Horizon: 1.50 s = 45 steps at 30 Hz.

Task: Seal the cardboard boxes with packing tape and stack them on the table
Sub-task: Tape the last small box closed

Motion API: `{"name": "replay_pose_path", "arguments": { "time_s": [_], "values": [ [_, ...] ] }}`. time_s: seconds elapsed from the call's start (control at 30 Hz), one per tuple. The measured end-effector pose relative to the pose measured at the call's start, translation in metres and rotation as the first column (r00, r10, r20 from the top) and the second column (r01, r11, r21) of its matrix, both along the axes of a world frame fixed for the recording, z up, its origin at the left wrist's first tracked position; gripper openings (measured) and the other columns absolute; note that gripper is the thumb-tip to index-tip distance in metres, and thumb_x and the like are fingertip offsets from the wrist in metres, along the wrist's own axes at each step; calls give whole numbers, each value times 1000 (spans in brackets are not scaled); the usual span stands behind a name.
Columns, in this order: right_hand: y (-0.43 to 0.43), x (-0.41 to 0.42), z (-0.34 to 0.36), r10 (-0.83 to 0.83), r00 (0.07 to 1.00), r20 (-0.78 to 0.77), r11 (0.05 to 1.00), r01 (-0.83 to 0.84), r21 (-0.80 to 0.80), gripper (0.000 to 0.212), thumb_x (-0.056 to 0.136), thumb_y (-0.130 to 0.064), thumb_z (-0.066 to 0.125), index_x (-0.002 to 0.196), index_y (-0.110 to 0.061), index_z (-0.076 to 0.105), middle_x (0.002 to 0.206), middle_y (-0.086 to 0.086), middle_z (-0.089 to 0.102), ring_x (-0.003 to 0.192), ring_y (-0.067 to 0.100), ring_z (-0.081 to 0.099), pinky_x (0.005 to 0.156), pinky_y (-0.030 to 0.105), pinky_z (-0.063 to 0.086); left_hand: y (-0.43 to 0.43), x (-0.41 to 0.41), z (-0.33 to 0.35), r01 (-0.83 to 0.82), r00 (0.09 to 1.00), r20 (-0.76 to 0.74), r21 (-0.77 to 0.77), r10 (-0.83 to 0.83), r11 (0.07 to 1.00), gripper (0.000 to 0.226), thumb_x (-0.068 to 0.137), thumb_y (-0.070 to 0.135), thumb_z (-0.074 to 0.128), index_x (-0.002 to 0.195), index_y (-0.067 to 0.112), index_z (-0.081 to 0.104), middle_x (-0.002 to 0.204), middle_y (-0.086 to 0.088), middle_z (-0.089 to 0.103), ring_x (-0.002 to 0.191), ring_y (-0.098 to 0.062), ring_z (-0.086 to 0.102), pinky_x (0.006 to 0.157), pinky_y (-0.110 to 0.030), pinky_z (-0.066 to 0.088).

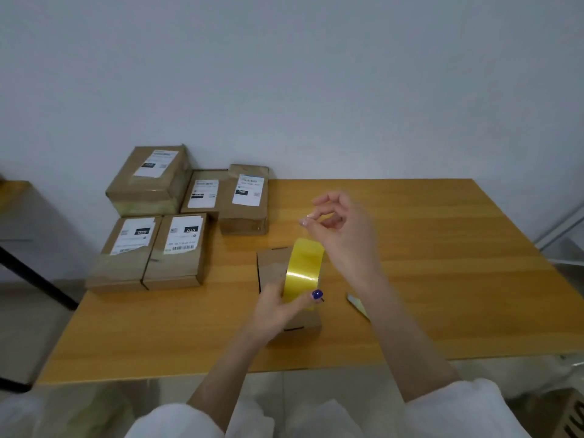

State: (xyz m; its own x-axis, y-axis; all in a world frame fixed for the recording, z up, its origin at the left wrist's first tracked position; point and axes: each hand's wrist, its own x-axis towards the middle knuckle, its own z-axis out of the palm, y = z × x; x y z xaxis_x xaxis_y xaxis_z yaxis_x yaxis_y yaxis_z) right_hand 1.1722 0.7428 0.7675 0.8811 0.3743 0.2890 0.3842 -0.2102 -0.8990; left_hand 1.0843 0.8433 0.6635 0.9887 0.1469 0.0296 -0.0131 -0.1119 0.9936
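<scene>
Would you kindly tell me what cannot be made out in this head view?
Head view:
- Small box: top seam hidden by the tape roll and left hand.
- Right hand: whether its pinched fingertips hold a tape end, blurred.
- Pale object on the table: partly behind the right forearm, unidentifiable.
- Box labels: text too small.

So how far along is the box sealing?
Five labelled boxes sit grouped at the table's back left, looking sealed. In hand: left hand holds the yellow tape roll over an unlabelled small box; right hand pinches the tape's end. Left: tape that box, then stacking.
</scene>
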Motion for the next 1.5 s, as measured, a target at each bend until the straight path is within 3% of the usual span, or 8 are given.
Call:
{"name": "replay_pose_path", "arguments": {
  "time_s": [0.4,0.5,0.63,0.87,1.03,1.17,1.3,1.5],
  "values": [
    [53,-7,-66,-337,776,-533,870,473,139,34,72,-12,82,93,-16,56,71,-9,67,72,2,61,68,16,42,108,-23,18,81,975,-218,135,-50,988,24,86,35,63,89,11,65,78,-12,72,70,-25,71,71,-46,56],
    [66,-15,-77,-379,729,-570,838,532,124,34,74,-9,81,87,-15,51,70,-6,66,71,2,58,68,15,39,123,-24,13,111,959,-278,178,-58,978,26,88,38,58,88,13,65,74,-6,72,63,-15,70,70,-41,57],
    [69,-19,-85,-457,660,-597,747,649,146,38,73,-6,81,79,-17,45,71,-3,67,77,9,62,69,12,32,138,-18,-13,217,887,-446,635,122,742,55,88,62,45,85,12,67,71,-4,70,64,-15,69,58,-29,54],
    [59,-7,-109,-501,545,-672,678,730,86,31,75,-12,80,82,-12,50,74,-2,64,71,10,55,83,32,45,164,-9,-18,204,898,-438,512,49,834,49,93,49,47,68,9,60,59,-7,55,48,-10,48,49,-20,36],
    [64,4,-132,-521,564,-640,738,675,-6,31,78,-20,79,93,-8,55,76,-10,62,74,2,55,71,25,41,180,-3,-30,102,929,-358,485,91,869,46,92,47,51,71,8,65,64,-16,58,56,-24,55,56,-39,44],
    [65,11,-149,-565,561,-605,742,666,-75,29,78,-22,79,92,-10,56,77,-7,64,73,9,58,60,21,42,179,11,-32,158,931,-342,687,124,709,41,91,53,48,71,20,61,61,2,54,54,-10,50,49,-17,34],
    [57,14,-166,-609,566,-555,751,637,-174,28,81,-25,76,91,-10,56,77,-6,63,77,14,58,63,25,43,172,25,-36,175,934,-326,775,146,607,54,90,58,45,121,18,63,77,6,62,65,-4,54,64,-18,46],
    [51,13,-179,-574,658,-487,809,548,-213,22,88,-30,68,93,-14,54,83,-9,64,77,0,56,58,17,39,174,42,-40,273,924,-362,849,122,452,57,91,62,37,125,21,59,81,4,68,69,-5,62,61,-15,49]
  ]
}}
